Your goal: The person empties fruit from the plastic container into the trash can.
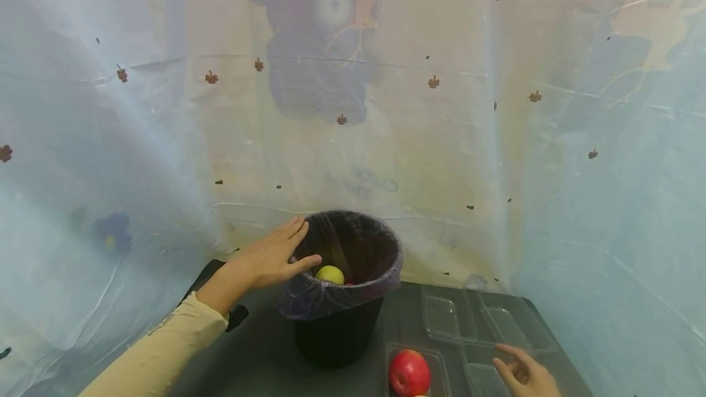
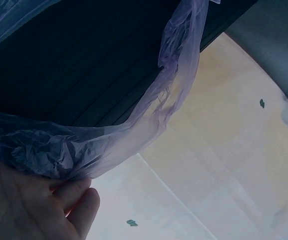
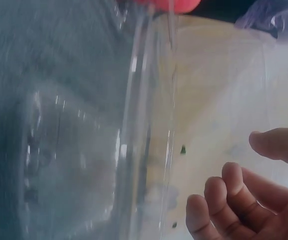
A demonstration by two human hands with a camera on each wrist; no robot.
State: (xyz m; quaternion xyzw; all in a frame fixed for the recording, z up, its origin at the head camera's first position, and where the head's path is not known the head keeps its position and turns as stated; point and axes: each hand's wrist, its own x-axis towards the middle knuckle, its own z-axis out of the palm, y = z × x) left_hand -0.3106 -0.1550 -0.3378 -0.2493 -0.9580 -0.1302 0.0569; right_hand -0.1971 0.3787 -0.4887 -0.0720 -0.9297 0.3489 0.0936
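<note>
A black trash bin [image 1: 336, 339] lined with a thin purple plastic bag [image 1: 314, 302] stands upright on the dark table. Inside it a yellow-green apple [image 1: 330, 274] shows near the front rim, with a bit of something red beside it. My left hand [image 1: 270, 259] lies at the bin's left rim, fingers extended along the bag's folded edge. In the left wrist view, its fingertips are right at the bag. My right hand [image 1: 524, 372], fingers loosely bent and holding nothing, hovers by the clear plastic containers [image 3: 74, 165]. A red apple [image 1: 409, 372] sits in a clear tray left of that hand.
More clear plastic containers [image 1: 504, 323] lie on the table's right side. Another piece of fruit barely shows below the red apple at the frame's bottom edge. A dark object [image 1: 237, 317] lies behind my left forearm. Printed plastic sheeting [image 1: 353, 164] hangs around the table [image 1: 254, 360].
</note>
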